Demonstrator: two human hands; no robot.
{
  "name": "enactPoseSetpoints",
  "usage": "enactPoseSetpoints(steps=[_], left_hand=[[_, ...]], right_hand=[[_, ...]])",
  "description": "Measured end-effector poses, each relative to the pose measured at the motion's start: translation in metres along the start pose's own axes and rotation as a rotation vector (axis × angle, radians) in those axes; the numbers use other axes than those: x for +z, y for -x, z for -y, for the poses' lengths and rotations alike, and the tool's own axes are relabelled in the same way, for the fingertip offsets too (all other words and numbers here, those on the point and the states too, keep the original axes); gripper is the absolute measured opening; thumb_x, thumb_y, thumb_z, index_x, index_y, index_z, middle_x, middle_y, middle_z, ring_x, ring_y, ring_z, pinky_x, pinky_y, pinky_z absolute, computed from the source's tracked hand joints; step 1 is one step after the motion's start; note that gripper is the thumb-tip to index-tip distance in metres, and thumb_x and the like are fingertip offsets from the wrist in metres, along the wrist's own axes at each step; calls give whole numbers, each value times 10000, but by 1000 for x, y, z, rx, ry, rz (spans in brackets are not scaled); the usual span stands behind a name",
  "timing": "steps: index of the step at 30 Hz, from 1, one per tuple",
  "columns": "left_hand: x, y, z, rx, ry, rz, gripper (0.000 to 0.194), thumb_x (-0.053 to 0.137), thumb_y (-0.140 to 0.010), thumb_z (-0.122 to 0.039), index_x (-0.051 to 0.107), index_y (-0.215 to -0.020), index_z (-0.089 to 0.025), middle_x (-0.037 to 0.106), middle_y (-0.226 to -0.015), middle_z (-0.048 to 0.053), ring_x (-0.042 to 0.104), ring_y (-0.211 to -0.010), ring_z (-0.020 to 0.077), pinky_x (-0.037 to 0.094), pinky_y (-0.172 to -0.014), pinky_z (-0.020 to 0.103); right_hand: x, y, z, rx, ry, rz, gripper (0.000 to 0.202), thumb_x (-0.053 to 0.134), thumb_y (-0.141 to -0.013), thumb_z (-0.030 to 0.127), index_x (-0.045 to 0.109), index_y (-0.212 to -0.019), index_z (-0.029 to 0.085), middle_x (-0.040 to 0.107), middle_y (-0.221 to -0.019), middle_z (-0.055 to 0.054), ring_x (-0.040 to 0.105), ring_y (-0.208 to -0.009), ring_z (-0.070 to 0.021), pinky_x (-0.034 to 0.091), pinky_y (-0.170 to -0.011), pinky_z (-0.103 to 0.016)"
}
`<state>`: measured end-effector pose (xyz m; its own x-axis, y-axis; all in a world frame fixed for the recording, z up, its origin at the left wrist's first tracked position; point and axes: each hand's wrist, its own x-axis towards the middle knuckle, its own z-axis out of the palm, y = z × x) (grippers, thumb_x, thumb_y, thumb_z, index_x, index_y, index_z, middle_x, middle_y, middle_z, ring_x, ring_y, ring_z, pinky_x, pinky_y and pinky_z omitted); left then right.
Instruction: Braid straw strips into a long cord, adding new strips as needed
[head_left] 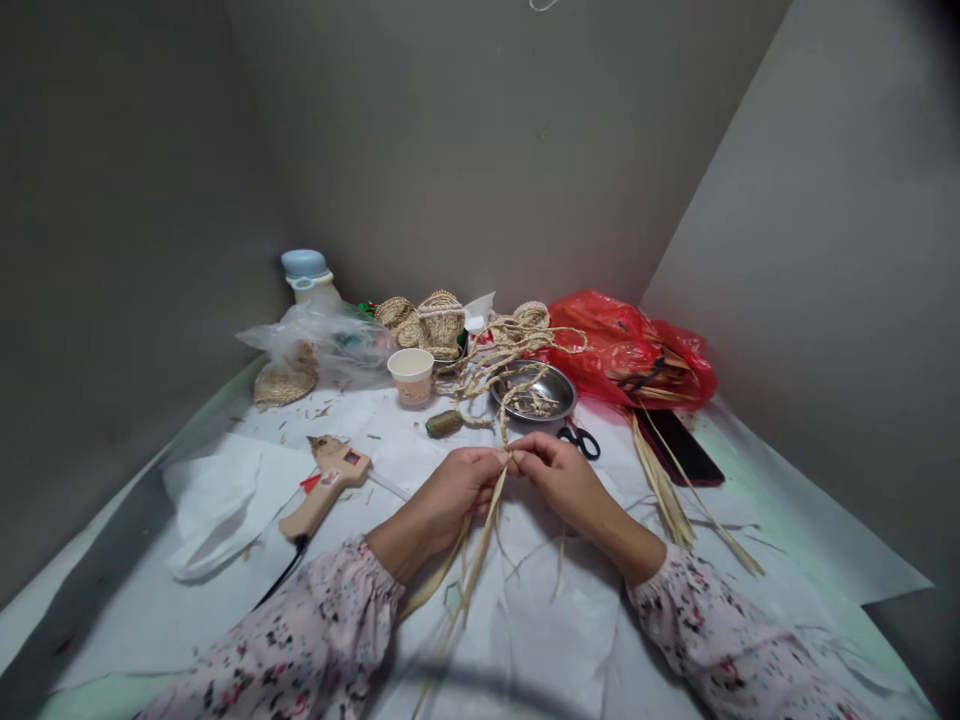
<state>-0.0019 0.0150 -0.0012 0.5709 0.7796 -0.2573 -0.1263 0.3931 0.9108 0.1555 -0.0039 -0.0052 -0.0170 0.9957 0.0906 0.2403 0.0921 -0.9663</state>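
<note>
My left hand and my right hand meet at the middle of the table, both with fingers pinched on the working end of a braided straw cord. From between the fingertips, loose flat straw strands hang down toward me. Beyond my hands the finished braid runs away in several loops over a metal bowl with straw scraps in it. The exact crossing of strands under my fingertips is hidden. Black-handled scissors lie just past my right hand.
A hot glue gun lies left, its cord running toward me. Behind stand a paper cup, a blue-capped bottle, a clear plastic bag and woven straw pieces. At right are a red plastic bag, a phone and straw strips.
</note>
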Motion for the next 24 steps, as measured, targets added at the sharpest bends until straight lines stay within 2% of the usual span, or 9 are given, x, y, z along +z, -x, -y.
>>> enactPoseSetpoints(steps=[7, 14, 24], left_hand=[[-3, -1, 1, 14, -28, 3, 247, 609, -784, -373, 563, -744, -134, 245, -509, -104, 132, -451, 49, 91, -434, 221], [1, 1, -1, 17, -42, -12, 261, 596, -775, -386, 555, -744, -131, 246, -523, -106, 146, -448, 47, 105, -430, 213], [0, 0, 2, 24, -155, -16, 257, 560, -787, -387, 539, -711, -142, 272, -502, -93, 175, -440, 56, 101, -425, 233]], right_hand=[[1, 3, 1, -23, -42, -4, 130, 547, -775, 235, 608, -873, 176, 613, -698, 20, 545, -615, -122, 404, -595, -240], [-3, 2, 0, -87, 85, 3, 111, 551, -789, 237, 640, -828, 183, 622, -705, 13, 533, -603, -120, 402, -574, -238], [-11, -2, -1, -17, 102, 71, 140, 593, -750, 238, 681, -827, 161, 619, -666, 7, 508, -564, -114, 389, -537, -235]])
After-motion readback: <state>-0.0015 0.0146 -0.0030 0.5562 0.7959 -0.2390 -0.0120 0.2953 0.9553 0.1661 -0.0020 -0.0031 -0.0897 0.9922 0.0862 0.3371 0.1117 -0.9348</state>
